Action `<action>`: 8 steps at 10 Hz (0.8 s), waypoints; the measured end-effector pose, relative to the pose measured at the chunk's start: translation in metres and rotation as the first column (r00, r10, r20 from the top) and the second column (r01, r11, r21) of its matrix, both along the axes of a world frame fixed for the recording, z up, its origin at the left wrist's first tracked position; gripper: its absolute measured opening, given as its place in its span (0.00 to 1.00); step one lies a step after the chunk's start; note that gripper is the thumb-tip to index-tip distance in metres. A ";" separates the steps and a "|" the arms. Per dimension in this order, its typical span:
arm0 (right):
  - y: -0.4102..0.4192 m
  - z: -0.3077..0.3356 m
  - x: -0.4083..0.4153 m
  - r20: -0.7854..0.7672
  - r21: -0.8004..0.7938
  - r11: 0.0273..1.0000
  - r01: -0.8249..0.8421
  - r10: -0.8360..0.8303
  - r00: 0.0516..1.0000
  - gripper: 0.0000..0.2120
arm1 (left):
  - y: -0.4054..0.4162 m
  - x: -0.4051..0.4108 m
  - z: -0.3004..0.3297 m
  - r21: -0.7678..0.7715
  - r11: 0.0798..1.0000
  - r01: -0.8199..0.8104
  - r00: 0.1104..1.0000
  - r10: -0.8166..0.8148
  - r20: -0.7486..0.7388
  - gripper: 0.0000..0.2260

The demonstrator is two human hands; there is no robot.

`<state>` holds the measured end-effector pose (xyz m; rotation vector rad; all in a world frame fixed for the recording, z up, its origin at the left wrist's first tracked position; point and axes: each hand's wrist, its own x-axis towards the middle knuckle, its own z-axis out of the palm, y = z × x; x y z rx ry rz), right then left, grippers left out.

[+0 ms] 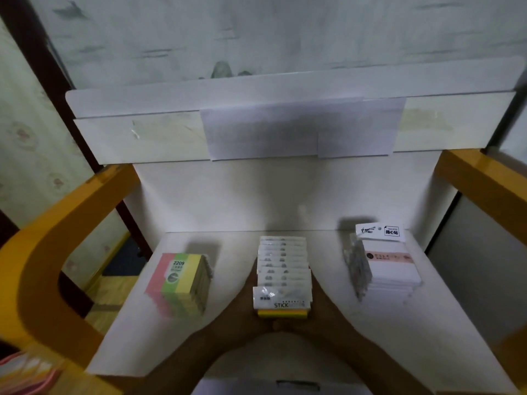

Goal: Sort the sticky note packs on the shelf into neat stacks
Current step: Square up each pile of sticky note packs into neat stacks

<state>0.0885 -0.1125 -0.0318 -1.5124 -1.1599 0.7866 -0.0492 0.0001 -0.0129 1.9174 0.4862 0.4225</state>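
Both hands, left [242, 303] and right [322, 303], cup the middle stack [283, 269] of sticky note packs mid-shelf [427, 309], each grip pressing a side. Light, slippery wrappers likely slide; squeezing low on both sides suits best.

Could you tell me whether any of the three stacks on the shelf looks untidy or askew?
Yes: on the right stack the top white pack sits tilted and shifted toward the back, not squared with those beneath.
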 end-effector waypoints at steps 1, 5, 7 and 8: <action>0.000 -0.005 -0.010 0.020 -0.022 1.000 -0.023 0.023 1.000 0.44 | -0.001 -0.003 0.001 -0.008 1.000 -0.009 0.996 0.008 -0.094 0.30; 0.000 0.015 -0.005 -0.083 -0.001 0.999 0.053 -0.053 0.995 0.43 | -0.004 -0.004 0.018 -0.112 0.992 0.066 0.986 -0.082 -0.142 0.40; 0.004 0.052 0.006 -0.364 -0.335 0.930 -0.153 0.022 0.931 0.27 | 0.011 0.006 0.049 -0.533 0.845 -0.043 0.923 -0.171 -0.346 0.19; 0.011 0.058 0.005 -0.355 -0.431 0.895 -0.112 -0.053 0.934 0.26 | 0.016 0.011 0.056 -0.546 0.824 -0.154 0.886 -0.130 -0.445 0.15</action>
